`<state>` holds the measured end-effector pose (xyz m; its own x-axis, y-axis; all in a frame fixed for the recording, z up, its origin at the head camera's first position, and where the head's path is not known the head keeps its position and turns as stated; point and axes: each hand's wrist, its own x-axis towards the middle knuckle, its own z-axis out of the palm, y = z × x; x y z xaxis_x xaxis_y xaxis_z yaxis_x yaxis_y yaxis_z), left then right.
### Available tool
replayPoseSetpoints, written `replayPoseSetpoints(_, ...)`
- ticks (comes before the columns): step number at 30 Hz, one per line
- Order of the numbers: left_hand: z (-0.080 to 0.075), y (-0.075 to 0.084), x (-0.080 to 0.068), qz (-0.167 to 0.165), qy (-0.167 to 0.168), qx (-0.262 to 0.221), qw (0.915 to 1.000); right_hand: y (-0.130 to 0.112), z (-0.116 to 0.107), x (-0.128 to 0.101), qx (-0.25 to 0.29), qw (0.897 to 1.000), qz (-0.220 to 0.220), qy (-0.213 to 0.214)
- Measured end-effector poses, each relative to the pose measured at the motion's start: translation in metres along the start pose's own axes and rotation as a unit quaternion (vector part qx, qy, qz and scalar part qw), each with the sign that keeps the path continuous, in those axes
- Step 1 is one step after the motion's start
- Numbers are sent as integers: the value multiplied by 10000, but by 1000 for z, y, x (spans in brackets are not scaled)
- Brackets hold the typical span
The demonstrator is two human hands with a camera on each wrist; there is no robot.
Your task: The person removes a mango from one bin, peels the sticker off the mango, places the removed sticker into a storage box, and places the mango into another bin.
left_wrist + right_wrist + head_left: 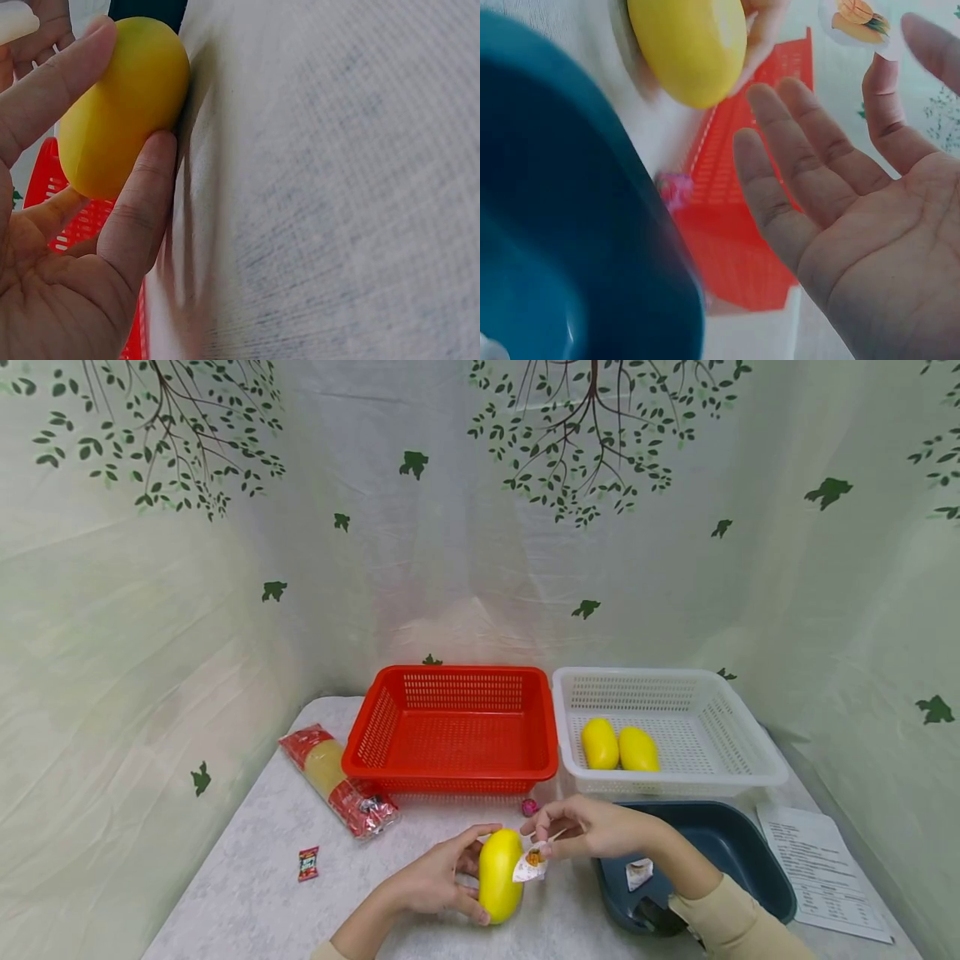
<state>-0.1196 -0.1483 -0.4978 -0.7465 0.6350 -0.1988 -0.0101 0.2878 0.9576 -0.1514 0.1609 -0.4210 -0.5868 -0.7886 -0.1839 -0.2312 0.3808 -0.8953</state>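
Leaf-print curtains surround a pale bench (247,893). Left hand (431,881) grips a yellow mango (500,875) resting on the bench, long axis pointing away from the person. Right hand (592,827) pinches a small wrapper (531,864) just beside it, other fingers spread. Red basket (450,768) holds nothing; white basket (750,760) holds two mangoes (619,748); blue tub (757,868) contains a packet (639,872)
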Motion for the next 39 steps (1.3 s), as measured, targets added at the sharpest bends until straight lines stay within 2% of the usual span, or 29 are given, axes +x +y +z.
replayPoseSetpoints(4, -1, -1, 0, -44, 20, -20, 10000, -2, -10, -10, -107, 9997, 89, 183)
replayPoseSetpoints(12, -2, -2, -1, -149, 75, 81, 9998, 8, -42, -42, -406, 9976, -81, 556)
replayPoseSetpoints(16, -6, -2, -5, -200, 160, 188, 9995, 19, -61, -62, -683, 9953, 90, 687)
replayPoseSetpoints(20, -8, -3, -5, -126, 154, 186, 9996, 30, -76, -85, -1031, 9902, 498, 801)
replayPoseSetpoints(24, -8, -3, -4, -103, 141, 169, 9997, 41, -83, -103, -1397, 9797, 1126, 899)
replayPoseSetpoints(29, -7, -2, -3, -130, 90, 97, 9998, 52, -85, -122, -2007, 9550, 1912, 1052)
replayPoseSetpoints(33, -7, -1, -2, -130, 58, 81, 9999, 59, -86, -132, -2228, 9391, 2360, 1129)
replayPoseSetpoints(39, -8, -2, -1, -63, 36, 131, 9999, 65, -88, -136, -2364, 9331, 2500, 1051)
